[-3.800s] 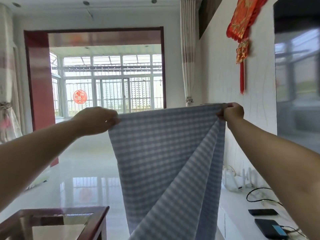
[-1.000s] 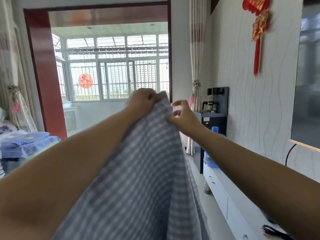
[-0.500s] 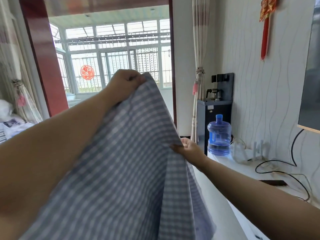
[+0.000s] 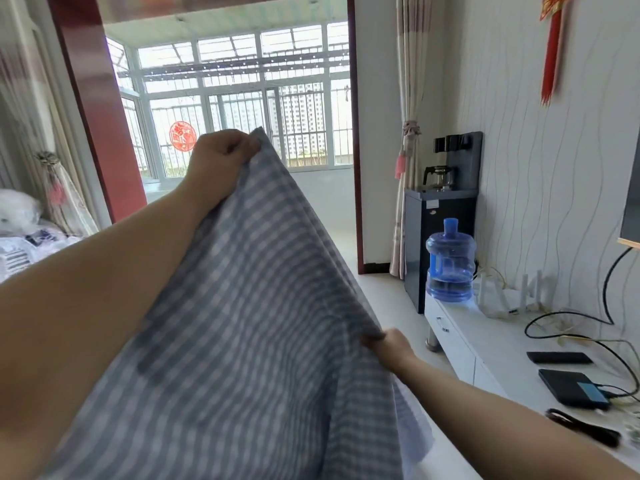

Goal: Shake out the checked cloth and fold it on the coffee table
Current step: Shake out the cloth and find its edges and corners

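Observation:
The grey and white checked cloth hangs in the air in front of me, doubled over, and drapes across my left forearm. My left hand is raised high and grips the cloth's top corners. My right hand is lower, at the cloth's right edge, and pinches that edge with fingers partly hidden behind the fabric. The coffee table is out of view.
A white low cabinet runs along the right wall with a blue water bottle, cables and dark devices on it. A dark water dispenser stands behind it. Bedding lies at the far left.
My right hand has let go of the top corner and slid down the cloth's right edge. My left hand now holds the top alone, and my view has tilted downward.

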